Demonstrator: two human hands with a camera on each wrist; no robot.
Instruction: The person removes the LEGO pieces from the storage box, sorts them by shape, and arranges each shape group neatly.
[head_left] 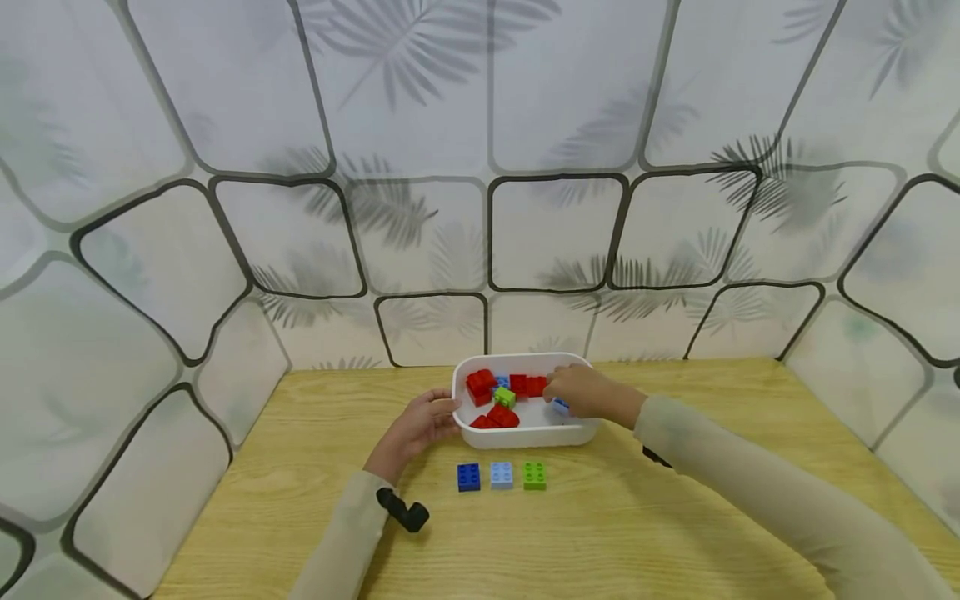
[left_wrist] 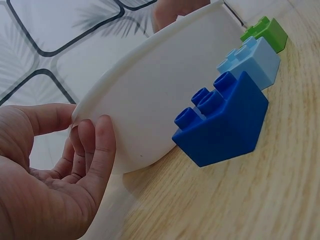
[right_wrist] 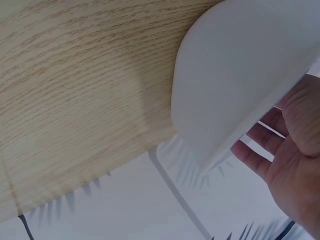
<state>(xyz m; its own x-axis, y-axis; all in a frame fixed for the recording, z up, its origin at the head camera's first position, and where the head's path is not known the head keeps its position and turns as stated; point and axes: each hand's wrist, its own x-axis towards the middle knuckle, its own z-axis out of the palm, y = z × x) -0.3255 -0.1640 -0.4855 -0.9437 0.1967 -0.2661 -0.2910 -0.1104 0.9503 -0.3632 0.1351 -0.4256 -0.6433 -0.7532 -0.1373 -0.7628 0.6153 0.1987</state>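
While the white plastic bin (head_left: 536,437) is sitting between the two grips, the left hand (head_left: 420,423) is pinching its end wall at the rim, fingers nearly closed. The right hand (head_left: 585,392) is reaching over the opposite end, fingers pointing into the bin; cannot tell how closed it is or if it is holding anything, fingertips hidden. Inside, a light-blue toy brick (head_left: 561,407) is showing just below the right hand; red bricks (head_left: 478,382) are lying beside its fingers and nearer the left grip, with a small lime-green brick (head_left: 506,397) lying between the hands. Outside, on the near side, three studded bricks are standing in a row right of the left grip: dark-blue brick (head_left: 468,477) nearest it, then pale-blue brick (head_left: 502,476), then bright-green brick (head_left: 535,476). Wood-grain tabletop (head_left: 300,500) is running under both grips; leaf-patterned backdrop (head_left: 420,242) is rising beyond them.
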